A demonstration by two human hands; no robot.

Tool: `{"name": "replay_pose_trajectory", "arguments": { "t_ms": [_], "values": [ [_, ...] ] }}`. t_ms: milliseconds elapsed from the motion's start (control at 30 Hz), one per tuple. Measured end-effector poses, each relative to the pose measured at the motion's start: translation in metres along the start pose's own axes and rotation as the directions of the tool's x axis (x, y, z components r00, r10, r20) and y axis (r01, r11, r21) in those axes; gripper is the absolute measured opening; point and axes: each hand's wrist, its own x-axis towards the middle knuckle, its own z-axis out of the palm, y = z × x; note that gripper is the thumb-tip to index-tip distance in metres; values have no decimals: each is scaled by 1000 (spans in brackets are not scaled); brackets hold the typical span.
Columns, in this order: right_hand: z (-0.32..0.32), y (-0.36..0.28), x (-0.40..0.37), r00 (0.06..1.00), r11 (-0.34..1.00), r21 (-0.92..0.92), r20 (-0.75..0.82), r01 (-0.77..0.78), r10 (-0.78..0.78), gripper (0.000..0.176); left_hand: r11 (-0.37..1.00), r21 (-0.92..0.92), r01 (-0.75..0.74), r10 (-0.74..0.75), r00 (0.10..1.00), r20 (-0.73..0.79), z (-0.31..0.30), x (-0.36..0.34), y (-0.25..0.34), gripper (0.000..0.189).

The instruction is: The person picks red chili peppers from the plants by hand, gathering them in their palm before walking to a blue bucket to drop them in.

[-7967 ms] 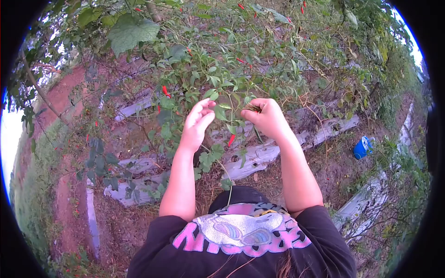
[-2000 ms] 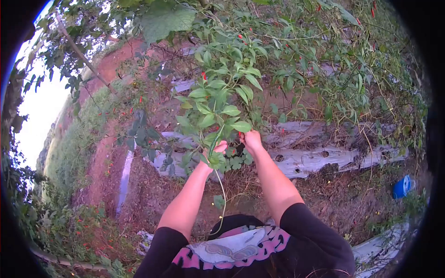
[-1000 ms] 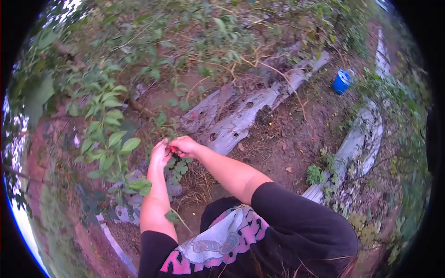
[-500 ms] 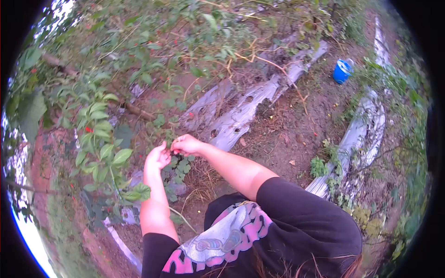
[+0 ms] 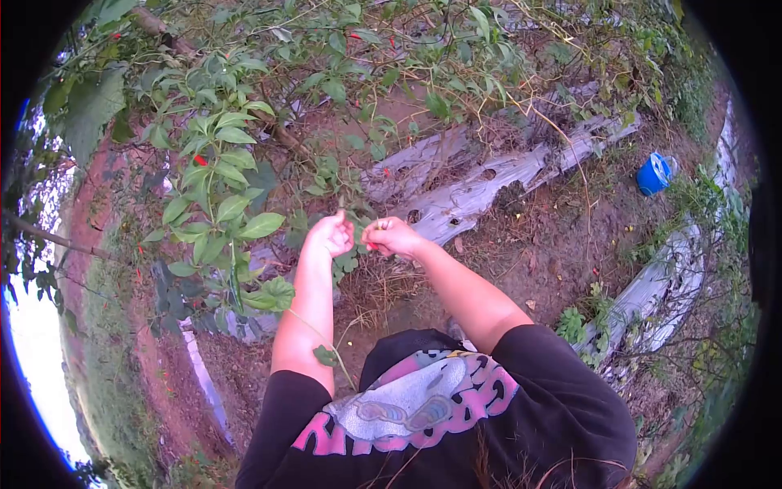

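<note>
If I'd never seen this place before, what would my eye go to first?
Probably the blue bucket, vivid against the brown soil at the right. Next come the two bare hands close together near the middle, the left hand beside the right hand, which has something small and red at its fingers. The black shirt with pink lettering also stands out at the bottom.
</note>
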Motion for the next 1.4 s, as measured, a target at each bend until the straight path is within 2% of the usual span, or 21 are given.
{"name": "replay_pose_trajectory", "arguments": {
  "t_ms": [33, 67, 100, 133, 200, 233, 300, 433, 533, 567, 667, 800, 933, 967, 1067, 1167, 1200, 1267, 1300, 1367, 1400],
  "values": [
    [2, 5, -9, 998, 994, -104, 59, -19, 25, 8, 958, -282, -42, 10, 993, -114, -17, 14, 10, 17],
    [4, 9, -17, 992, 977, -213, 114, -31, 56, 8, 966, -212, -150, 124, 984, -130, -38, 21, 17, 18],
    [11, 12, -28, 986, 984, -141, 109, -112, 127, 7, 975, -30, -222, 209, 950, -233, -31, 2, 22, 18],
    [10, 15, -33, 988, 994, 14, 111, -110, 108, 6, 951, 158, -267, 305, 898, -317, -25, -18, 29, 19],
    [6, 19, -45, 992, 939, 326, 104, -107, 77, 8, 942, 215, -256, 310, 911, -271, -21, -42, 32, 25],
    [5, 16, -48, 995, 919, 382, 62, -91, 73, 10, 935, 215, -282, 330, 915, -233, -20, -50, 29, 27],
    [-4, 18, -45, 999, 886, 461, 23, -45, 39, 11, 925, 203, -322, 348, 931, -107, -28, -55, 26, 33],
    [-31, 14, -34, 977, 868, 490, -212, 80, 30, 4, 914, 242, -325, 351, 933, -76, -34, -72, -6, 39],
    [-54, 4, -15, 939, 893, 432, -343, 124, 35, 11, 902, 305, -306, 349, 932, -99, -46, -92, -50, 39],
    [-67, 8, -1, 927, 899, 411, -376, 148, 19, 20, 909, 311, -277, 328, 937, -123, -51, -99, -65, 38],
    [-90, 5, 42, 851, 943, 290, -526, 162, 15, 18, 934, 269, -235, 294, 934, -203, -66, -131, -113, 35],
    [-124, 11, 103, 763, 965, 137, -640, 225, -87, 29, 968, 164, -191, 237, 914, -328, -93, -162, -181, 32],
    [-138, 4, 140, 869, 982, 49, -476, 180, -136, 37, 983, 88, -163, 185, 898, -400, -125, -180, -242, 28],
    [-140, 3, 144, 893, 986, 27, -429, 163, -136, 30, 982, 54, -180, 186, 898, -399, -131, -183, -253, 30],
    [-149, 0, 155, 914, 991, -90, -385, 101, -128, 20, 980, -20, -200, 172, 888, -427, -141, -197, -276, 37],
    [-144, -3, 144, 830, 970, -188, -509, 152, -229, 12, 979, -25, -202, 161, 843, -513, -140, -204, -289, 40],
    [-145, -3, 140, 816, 963, -212, -517, 169, -257, 12, 981, 4, -196, 170, 838, -519, -146, -204, -296, 34],
    [-147, 1, 121, 855, 944, -315, -461, 92, -237, 12, 979, 63, -193, 198, 832, -519, -154, -202, -306, 23],
    [-149, 3, 108, 872, 927, -371, -433, 58, -228, 13, 981, 93, -170, 193, 829, -524, -151, -202, -306, 25],
    [-153, 8, 82, 934, 965, -262, -345, 2, -96, 13, 981, 150, -120, 182, 827, -532, -144, -201, -302, 27],
    [-153, 9, 68, 941, 977, -211, -330, 6, -77, 11, 977, 175, -123, 203, 791, -577, -146, -195, -309, 21]
  ]
}}
